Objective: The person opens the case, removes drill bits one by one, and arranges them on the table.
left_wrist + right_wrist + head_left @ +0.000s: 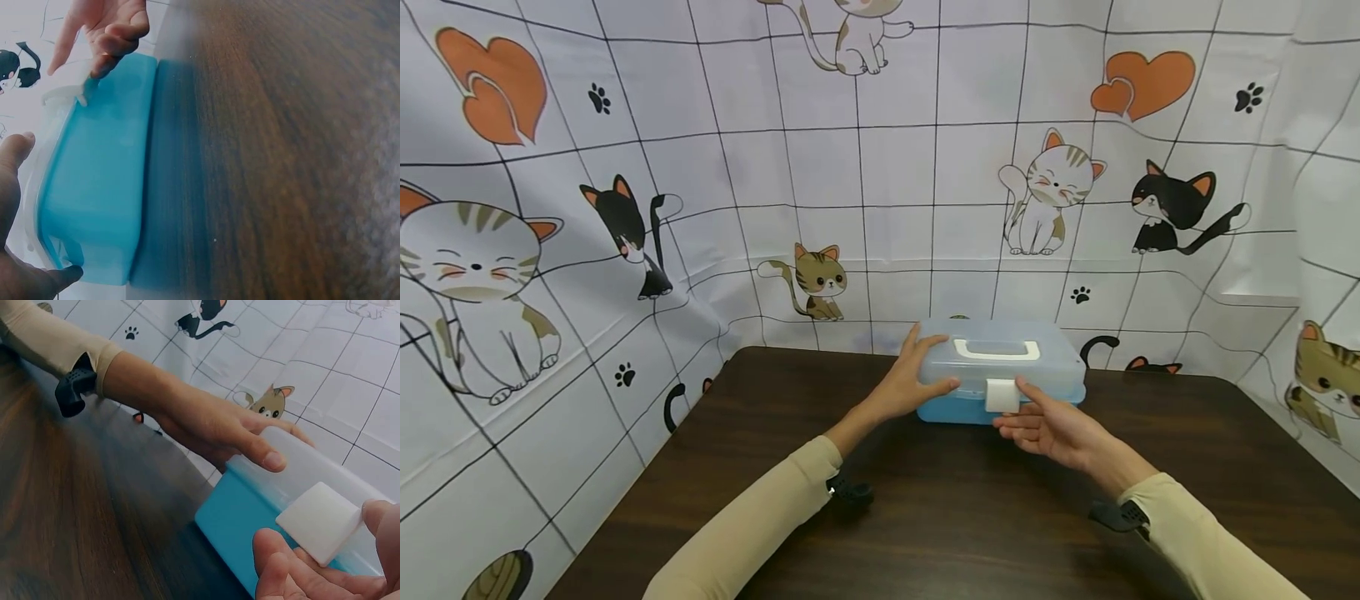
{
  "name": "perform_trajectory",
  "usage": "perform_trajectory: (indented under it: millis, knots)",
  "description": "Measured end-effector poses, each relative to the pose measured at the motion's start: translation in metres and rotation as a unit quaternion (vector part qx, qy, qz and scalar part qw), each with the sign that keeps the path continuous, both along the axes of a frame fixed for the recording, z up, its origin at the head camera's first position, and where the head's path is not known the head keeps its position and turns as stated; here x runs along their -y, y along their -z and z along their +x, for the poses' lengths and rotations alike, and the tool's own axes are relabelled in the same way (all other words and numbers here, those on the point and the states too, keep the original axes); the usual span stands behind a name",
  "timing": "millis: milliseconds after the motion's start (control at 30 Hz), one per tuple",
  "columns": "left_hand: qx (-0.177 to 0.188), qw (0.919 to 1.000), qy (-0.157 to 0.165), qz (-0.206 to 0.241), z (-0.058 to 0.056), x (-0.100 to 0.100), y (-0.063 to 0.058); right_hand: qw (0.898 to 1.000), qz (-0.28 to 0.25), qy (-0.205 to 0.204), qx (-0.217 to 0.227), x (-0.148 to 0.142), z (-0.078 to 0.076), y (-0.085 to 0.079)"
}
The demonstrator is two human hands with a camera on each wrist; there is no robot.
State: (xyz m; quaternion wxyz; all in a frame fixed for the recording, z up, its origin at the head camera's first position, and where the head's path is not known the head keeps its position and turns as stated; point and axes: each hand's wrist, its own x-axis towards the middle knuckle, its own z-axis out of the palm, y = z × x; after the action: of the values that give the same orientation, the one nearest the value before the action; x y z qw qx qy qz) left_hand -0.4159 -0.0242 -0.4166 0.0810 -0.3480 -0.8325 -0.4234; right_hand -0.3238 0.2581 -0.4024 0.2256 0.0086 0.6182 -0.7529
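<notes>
**Both hands on a closed plastic box [973,394]**

The box stands upright on the dark wood-grain counter [925,525], near the far edge and a little right of centre in the head view. Its base [955,411] is blue, its lid [981,369] cloudy and translucent, and a white handle [997,357] lies flat along the lid's top. A white latch [1002,396] sits at the middle of the front, covering part of the seam.

The left hand [908,382] rests on the box's left end, fingers and thumb spread wide apart; its thumb [272,461] lies against the front of the lid.

The right hand [1056,429] is at the latch, palm turned partly up. Its thumb [377,519] touches the latch's right side, while the fingers are loosely bent at its lower edge. Thumb and fingers stand apart, not clamped together.

Both arms wear pale yellow sleeves [752,517], with a black device [850,492] at each wrist. Behind the counter hangs a creased white covering [895,233] with a black grid, cartoon cats [1060,179], paw prints [1249,97] and orange hearts [1157,83].
</notes>
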Motion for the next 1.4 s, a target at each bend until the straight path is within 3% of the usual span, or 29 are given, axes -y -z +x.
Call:
perform_trajectory:
  millis: [267, 400, 767, 1067, 1200, 1400]
  knots:
    - [0.002, 1.0000, 0.000, 0.005, -0.001, 0.000, 0.001, 0.992, 0.112, 0.044, -0.043, 0.003, 0.007, -0.007]
    - [-0.001, 1.0000, -0.001, 0.005, -0.002, 0.000, 0.003, 0.987, 0.144, 0.056, -0.046, 0.006, 0.011, -0.007]
    - [-0.003, 1.0000, -0.007, -0.006, -0.002, 0.000, 0.002, 0.988, 0.133, 0.051, -0.051, 0.005, 0.010, -0.007]
    - [-0.001, 1.0000, -0.002, -0.003, -0.002, 0.001, 0.001, 0.990, 0.119, 0.024, -0.068, 0.000, 0.010, -0.012]
    - [-0.003, 1.0000, -0.003, -0.005, -0.001, 0.001, -0.001, 0.987, 0.132, 0.010, -0.090, -0.003, 0.010, -0.013]
    - [-0.005, 1.0000, -0.004, -0.005, -0.001, 0.001, 0.000, 0.974, 0.177, -0.034, -0.140, -0.009, 0.010, -0.015]
